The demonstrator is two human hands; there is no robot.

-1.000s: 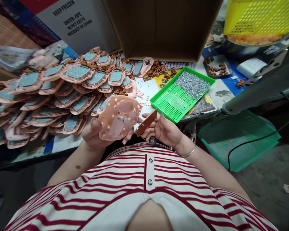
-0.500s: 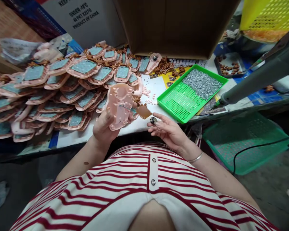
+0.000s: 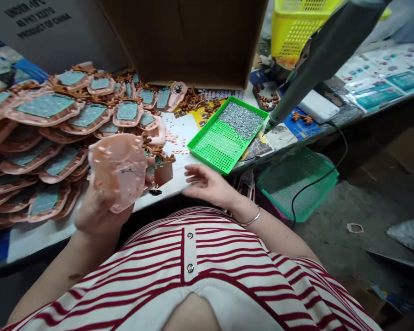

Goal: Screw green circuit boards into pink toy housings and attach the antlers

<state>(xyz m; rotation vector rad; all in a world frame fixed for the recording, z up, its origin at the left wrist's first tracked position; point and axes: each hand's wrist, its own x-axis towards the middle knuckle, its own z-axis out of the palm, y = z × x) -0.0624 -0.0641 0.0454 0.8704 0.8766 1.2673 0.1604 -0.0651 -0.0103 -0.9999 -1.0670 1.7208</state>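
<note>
My left hand is closed around a translucent pink plastic shell, its inner side with small posts turned up. Beside the shell's right edge hangs a brown circuit board, with fine wires partly hidden behind the shell. Below the board is a small round black part, which looks like a speaker. My right hand is empty, fingers stretched apart, to the right of the board and touching neither it nor the shell.
Stacked pink shells with blue-green panels fill the left side. A green perforated tray contains many small metal screws. An open cardboard box stands behind. A grey metal arm slants over the table's right side.
My right hand has let go of the round black part, and its fingers have spread. The view has swung to the right, so the shell and stack appear farther left.
</note>
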